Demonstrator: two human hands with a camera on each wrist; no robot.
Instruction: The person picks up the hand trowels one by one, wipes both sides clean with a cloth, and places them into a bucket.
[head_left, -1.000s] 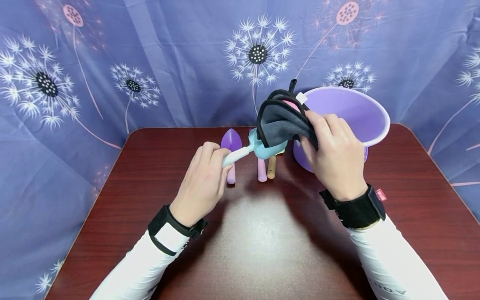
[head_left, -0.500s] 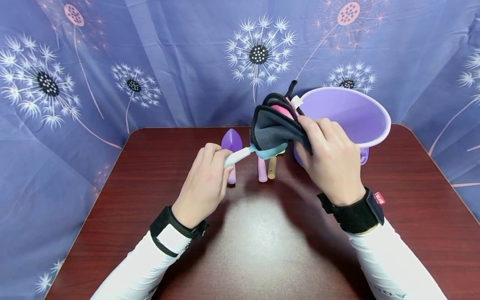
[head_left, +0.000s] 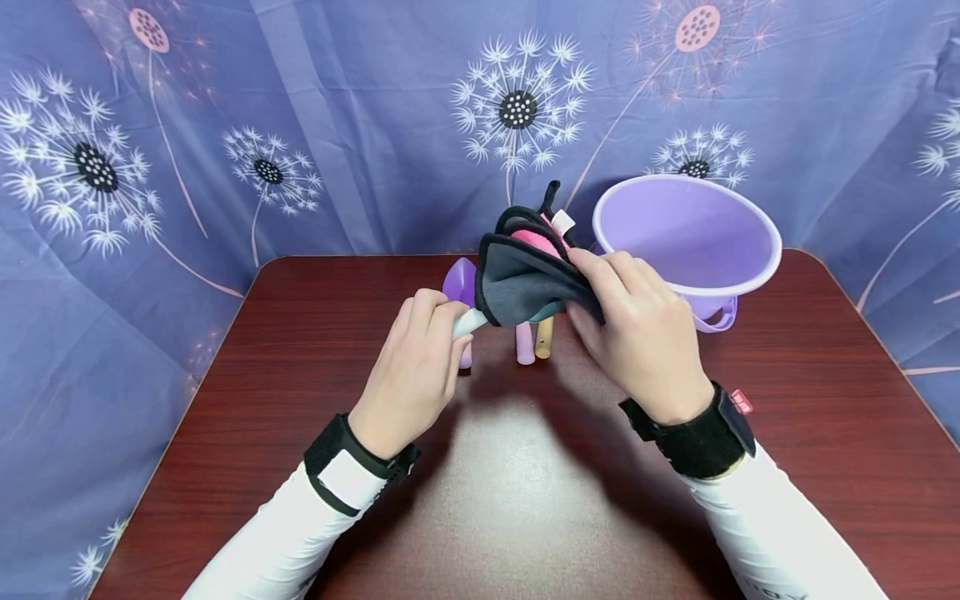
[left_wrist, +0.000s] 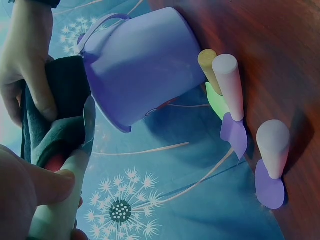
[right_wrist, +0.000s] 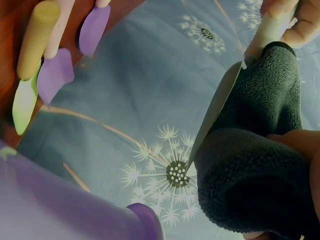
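My left hand grips the pale handle of a light blue garden trowel, held above the table. In the head view its blade is mostly behind a dark grey cloth with black edging, a pink inner side and a white tag. My right hand pinches that cloth, which is folded over the blade near the handle. From the right wrist, the blade shows as a thin edge along the fleecy cloth. In the left wrist view, my left thumb lies along the handle.
A purple bucket stands at the back right, beyond my right hand. Along the back of the dark red table lie a purple trowel, another purple tool with a pink handle, and a green-bladed tool with a tan handle.
My right hand has moved left and slightly down with the cloth, sliding it along the trowel's blade towards the handle. My left hand has barely moved and keeps its grip.
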